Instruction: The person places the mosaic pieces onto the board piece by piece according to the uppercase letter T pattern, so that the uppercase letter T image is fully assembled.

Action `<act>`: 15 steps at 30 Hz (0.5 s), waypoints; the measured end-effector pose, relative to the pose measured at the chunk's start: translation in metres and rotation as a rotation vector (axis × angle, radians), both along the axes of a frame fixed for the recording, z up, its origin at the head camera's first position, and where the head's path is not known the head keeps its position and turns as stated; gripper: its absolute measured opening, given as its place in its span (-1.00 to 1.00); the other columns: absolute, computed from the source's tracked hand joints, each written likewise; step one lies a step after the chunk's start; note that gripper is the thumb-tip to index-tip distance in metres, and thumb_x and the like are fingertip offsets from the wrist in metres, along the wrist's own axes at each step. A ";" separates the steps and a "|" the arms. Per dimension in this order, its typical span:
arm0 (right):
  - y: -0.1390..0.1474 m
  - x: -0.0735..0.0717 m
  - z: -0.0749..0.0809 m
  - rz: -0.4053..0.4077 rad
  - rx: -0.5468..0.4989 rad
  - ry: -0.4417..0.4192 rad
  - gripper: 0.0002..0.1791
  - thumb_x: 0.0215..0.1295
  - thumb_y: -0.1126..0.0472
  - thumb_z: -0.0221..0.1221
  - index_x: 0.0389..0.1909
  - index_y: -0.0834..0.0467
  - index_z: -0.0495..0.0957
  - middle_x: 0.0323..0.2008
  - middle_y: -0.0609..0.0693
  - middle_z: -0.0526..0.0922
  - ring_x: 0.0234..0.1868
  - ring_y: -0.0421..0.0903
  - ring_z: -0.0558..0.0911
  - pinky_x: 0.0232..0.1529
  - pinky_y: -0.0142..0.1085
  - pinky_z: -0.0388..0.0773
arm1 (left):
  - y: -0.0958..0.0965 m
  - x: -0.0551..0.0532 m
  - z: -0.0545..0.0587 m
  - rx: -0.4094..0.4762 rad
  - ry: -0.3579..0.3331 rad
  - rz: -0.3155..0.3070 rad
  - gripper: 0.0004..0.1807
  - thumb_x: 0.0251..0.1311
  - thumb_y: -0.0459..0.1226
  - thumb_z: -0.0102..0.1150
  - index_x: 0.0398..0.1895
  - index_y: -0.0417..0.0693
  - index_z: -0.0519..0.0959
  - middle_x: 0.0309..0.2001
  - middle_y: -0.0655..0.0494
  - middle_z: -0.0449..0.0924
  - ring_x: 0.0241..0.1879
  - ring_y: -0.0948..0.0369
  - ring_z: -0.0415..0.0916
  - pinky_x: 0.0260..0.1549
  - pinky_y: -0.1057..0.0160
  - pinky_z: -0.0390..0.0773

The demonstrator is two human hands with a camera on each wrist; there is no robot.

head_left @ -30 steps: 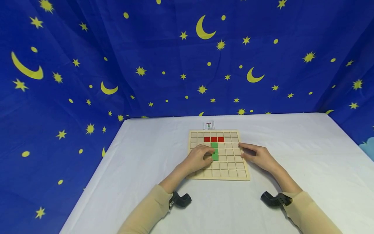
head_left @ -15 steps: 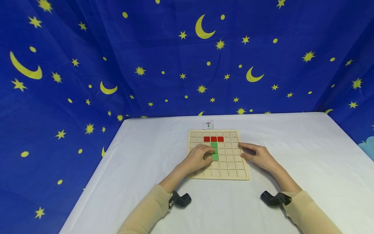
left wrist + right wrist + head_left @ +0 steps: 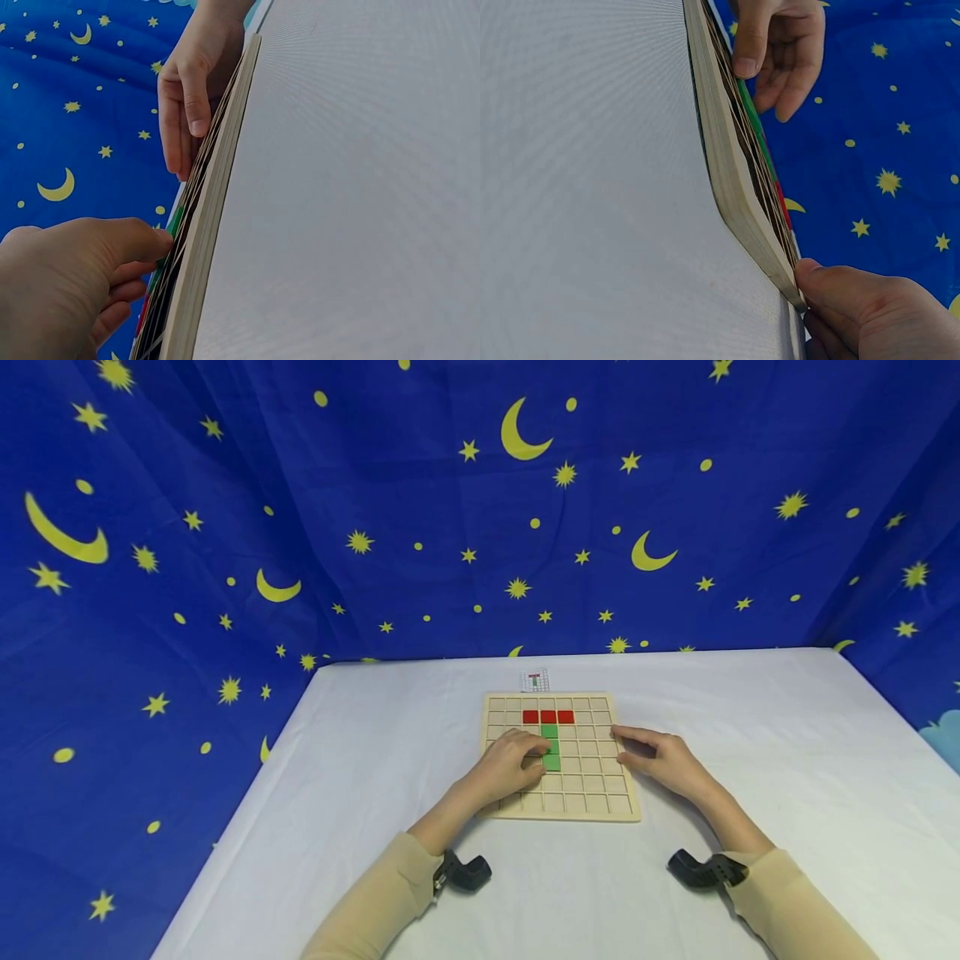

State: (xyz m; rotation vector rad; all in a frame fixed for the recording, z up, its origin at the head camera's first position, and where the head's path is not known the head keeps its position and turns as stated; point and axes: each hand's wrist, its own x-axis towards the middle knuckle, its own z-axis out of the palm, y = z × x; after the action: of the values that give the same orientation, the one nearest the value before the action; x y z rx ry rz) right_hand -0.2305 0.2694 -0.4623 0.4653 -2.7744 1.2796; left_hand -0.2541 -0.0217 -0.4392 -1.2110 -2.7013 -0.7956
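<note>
A square wooden grid board [image 3: 588,785] lies flat on the white cloth. Three red tiles [image 3: 549,717] form a row near its far side, and green tiles [image 3: 551,763] run down from the middle red one in a column. My left hand [image 3: 510,764] lies over the board's left part, thumb and fingertips beside the green column; in the left wrist view its thumb tip meets a green tile [image 3: 177,220]. My right hand [image 3: 667,764] touches the board's right edge with finger and thumb tips. The left hand covers several cells.
Just beyond the board lies a small printed card [image 3: 536,680] with a red and green T pattern. A blue curtain [image 3: 450,527] with yellow moons and stars surrounds the white tabletop [image 3: 375,710]. Black devices sit at both wrists.
</note>
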 end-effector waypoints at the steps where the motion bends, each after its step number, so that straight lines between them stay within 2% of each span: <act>1: 0.000 0.000 0.000 0.000 0.001 0.001 -0.46 0.21 0.17 0.28 0.21 0.21 0.46 0.20 0.13 0.46 0.25 0.17 0.35 0.24 0.05 0.26 | 0.000 0.000 0.000 0.000 0.002 0.002 -0.62 0.14 -0.27 0.25 0.06 -0.13 0.56 -0.12 0.14 0.63 0.01 0.19 0.46 0.10 0.30 0.38; 12: 0.002 0.000 0.000 -0.008 0.009 -0.001 -0.45 0.21 0.14 0.28 0.21 0.20 0.45 0.20 0.14 0.45 0.25 0.17 0.35 0.24 0.06 0.25 | 0.002 0.000 -0.002 -0.005 0.032 -0.008 -0.64 0.15 -0.27 0.25 0.04 -0.12 0.58 -0.14 0.15 0.63 0.00 0.20 0.46 0.08 0.32 0.40; 15: 0.002 0.000 0.000 -0.007 0.010 0.000 -0.45 0.21 0.15 0.28 0.21 0.20 0.45 0.20 0.14 0.45 0.25 0.17 0.35 0.23 0.06 0.26 | 0.002 0.000 -0.001 0.023 0.004 -0.015 -0.64 0.14 -0.28 0.26 0.04 -0.14 0.58 -0.13 0.13 0.63 -0.01 0.19 0.46 0.07 0.32 0.41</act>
State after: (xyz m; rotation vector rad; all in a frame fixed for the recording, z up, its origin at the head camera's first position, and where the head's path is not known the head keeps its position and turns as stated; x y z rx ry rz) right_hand -0.2308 0.2716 -0.4626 0.4551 -2.7815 1.2649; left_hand -0.2538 -0.0200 -0.4400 -1.2278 -2.6757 -0.8233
